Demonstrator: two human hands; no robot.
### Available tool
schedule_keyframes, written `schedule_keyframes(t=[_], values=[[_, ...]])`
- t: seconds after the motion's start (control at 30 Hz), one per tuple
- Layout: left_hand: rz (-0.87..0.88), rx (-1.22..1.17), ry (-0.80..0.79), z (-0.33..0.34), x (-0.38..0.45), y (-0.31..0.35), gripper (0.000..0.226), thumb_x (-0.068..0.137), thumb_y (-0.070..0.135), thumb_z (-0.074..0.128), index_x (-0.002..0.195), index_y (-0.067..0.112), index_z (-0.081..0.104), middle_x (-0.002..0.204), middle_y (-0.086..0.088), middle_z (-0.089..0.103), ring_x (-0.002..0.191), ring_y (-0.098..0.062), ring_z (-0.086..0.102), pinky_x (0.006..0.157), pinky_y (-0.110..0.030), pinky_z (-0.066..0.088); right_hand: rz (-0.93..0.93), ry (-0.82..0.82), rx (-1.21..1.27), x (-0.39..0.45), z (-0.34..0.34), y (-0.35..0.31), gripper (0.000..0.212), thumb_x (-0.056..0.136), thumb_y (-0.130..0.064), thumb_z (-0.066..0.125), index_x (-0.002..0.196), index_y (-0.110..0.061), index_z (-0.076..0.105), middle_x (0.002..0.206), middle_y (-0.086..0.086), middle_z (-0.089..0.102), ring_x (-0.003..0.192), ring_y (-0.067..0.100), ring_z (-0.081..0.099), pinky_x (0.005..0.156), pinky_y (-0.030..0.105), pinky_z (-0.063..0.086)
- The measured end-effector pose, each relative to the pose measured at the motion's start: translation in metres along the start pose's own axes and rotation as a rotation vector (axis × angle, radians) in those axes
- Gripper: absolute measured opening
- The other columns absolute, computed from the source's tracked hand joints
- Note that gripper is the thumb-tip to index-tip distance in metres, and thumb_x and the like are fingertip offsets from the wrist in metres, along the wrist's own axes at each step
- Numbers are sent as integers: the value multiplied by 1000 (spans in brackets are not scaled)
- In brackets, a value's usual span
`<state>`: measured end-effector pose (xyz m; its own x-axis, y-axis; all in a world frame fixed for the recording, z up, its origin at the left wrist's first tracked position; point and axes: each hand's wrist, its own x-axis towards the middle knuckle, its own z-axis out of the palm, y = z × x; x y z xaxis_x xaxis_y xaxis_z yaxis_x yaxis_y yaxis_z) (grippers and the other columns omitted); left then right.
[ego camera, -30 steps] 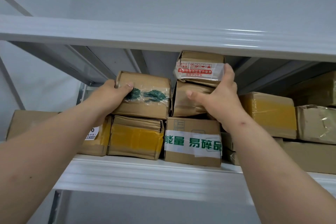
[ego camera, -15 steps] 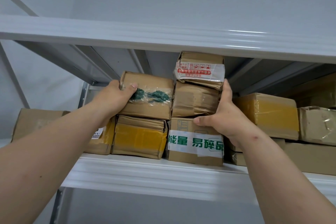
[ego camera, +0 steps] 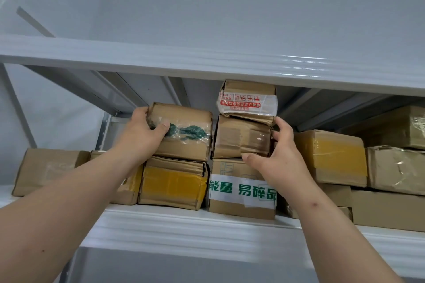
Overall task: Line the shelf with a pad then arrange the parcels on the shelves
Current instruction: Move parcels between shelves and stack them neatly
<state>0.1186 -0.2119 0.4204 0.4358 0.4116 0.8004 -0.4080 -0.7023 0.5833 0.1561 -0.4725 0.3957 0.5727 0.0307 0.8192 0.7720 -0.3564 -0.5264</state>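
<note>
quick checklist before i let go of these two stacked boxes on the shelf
1. Left hand grips the green-marked parcel: ok.
2. Right hand grips the plain middle parcel: ok.
3. Green-marked parcel lies flat on the yellow-taped parcel: ok.
4. Top red-printed parcel sits level: not ok, it tilts.
5. Room between that top parcel and the upper shelf: not ok, almost none.
6. Pad under the parcels: cannot tell.

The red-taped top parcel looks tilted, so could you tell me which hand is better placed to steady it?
Probably the right hand: it holds the plain parcel directly beneath the red-taped parcel.
</note>
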Motion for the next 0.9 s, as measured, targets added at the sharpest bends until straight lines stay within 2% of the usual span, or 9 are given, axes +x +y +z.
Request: schedule_keyframes(t=[0.13,0.33,0.43,0.53,0.6,0.67,0.8,0.9], values=[[-4,56,-14,1,-4,4,66,100,32,54,155,19,21,152,-9,41,132,-31,44,101,-38,38,-47,40,-59,-7,5,6,87,82,-29,77,147,-40,20,149,-9,36,135,15,39,108,47,44],[-24,123,-69,-1,-7,9,72,98,29,57,157,22,16,149,-9,45,128,-30,48,99,-37,40,-51,32,-96,-16,0,12,78,86,-29,74,147,-35,25,150,-8,34,138,15,32,111,47,40],[-39,156,-82,-1,-14,10,78,95,37,61,157,24,16,152,-7,43,132,-31,46,105,-42,40,-68,25,-89,-22,-8,12,76,87,-30,73,147,-35,27,149,-10,34,138,14,32,112,46,39],[4,233,13,-1,-27,13,78,93,41,63,155,16,22,155,-11,37,138,-33,38,111,-48,34,-102,28,-67,-30,-18,10,70,88,-29,71,145,-34,31,146,-11,37,135,12,34,110,44,41],[62,334,90,2,-39,16,79,90,50,60,152,14,29,151,-14,41,137,-35,39,113,-52,34,-127,16,-20,-39,-24,8,64,89,-28,69,143,-35,35,143,-14,38,132,10,37,107,44,45],[119,393,127,11,-58,20,78,86,57,56,148,14,36,145,-15,47,133,-36,41,111,-56,34,-162,-14,16,-51,-27,7,58,91,-28,67,141,-34,38,142,-14,39,131,8,38,107,42,46],[208,310,109,48,-116,36,71,89,45,57,147,11,37,144,-17,42,136,-34,35,115,-51,27,-219,-92,27,-78,-28,15,41,93,-27,64,132,-26,50,130,-10,47,119,4,44,103,36,49],[235,231,80,76,-159,48,73,84,46,52,144,8,41,142,-18,45,135,-34,37,113,-45,27,-285,-96,-35,-104,-35,33,33,90,-20,66,122,-15,59,119,-2,55,109,9,51,96,20,45]])
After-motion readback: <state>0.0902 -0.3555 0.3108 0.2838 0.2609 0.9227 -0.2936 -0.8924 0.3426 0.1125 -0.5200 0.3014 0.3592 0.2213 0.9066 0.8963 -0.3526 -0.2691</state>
